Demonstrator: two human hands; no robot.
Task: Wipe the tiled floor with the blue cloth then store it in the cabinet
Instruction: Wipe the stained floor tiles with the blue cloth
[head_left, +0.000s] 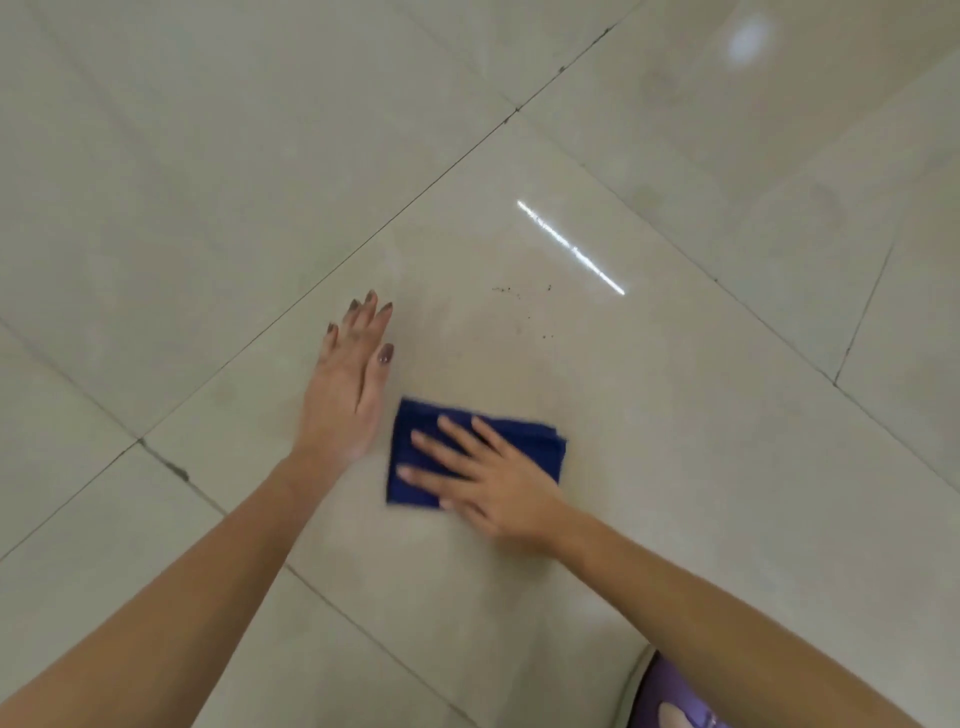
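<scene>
A folded blue cloth (415, 447) lies flat on the pale tiled floor (649, 415). My right hand (488, 478) presses down on the cloth with fingers spread, covering its right half. My left hand (348, 379) rests flat on the bare tile just left of the cloth, fingers extended and holding nothing. Small dark specks of dirt (519, 293) are scattered on the tile beyond the cloth. No cabinet is in view.
Dark grout lines (363, 244) cross the glossy floor diagonally. A bright light reflection (571, 247) streaks the tile at upper right. A purple patterned garment (675, 696) shows at the bottom right edge.
</scene>
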